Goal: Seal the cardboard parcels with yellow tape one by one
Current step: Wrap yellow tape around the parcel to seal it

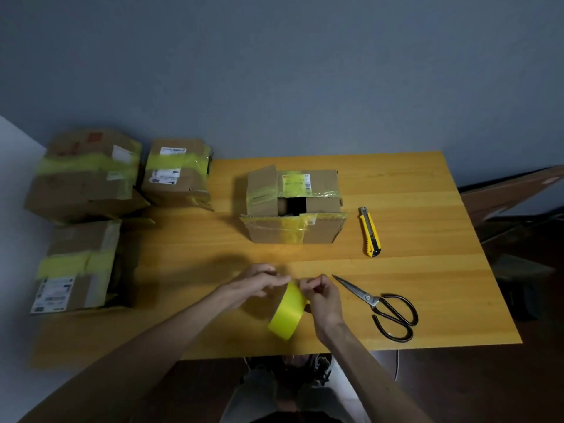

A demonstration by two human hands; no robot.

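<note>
A yellow tape roll (287,312) is held on edge above the near part of the wooden table (427,285). My right hand (323,297) grips the roll at its right side, with fingertips pinched at the top rim. My left hand (259,283) touches the roll's top edge from the left, fingers slightly curled; whether it pinches the tape end I cannot tell. A cardboard parcel (294,206) stands at the table's middle, its top flaps parted with a dark gap, old yellowish tape across it. Three parcels with yellow tape bands sit at the left: (85,175), (177,172), (79,267).
Black-handled scissors (381,303) lie right of my right hand, blades pointing toward it. A yellow utility knife (370,232) lies right of the middle parcel. A grey wall runs behind the table. Dark furniture stands beyond the right edge.
</note>
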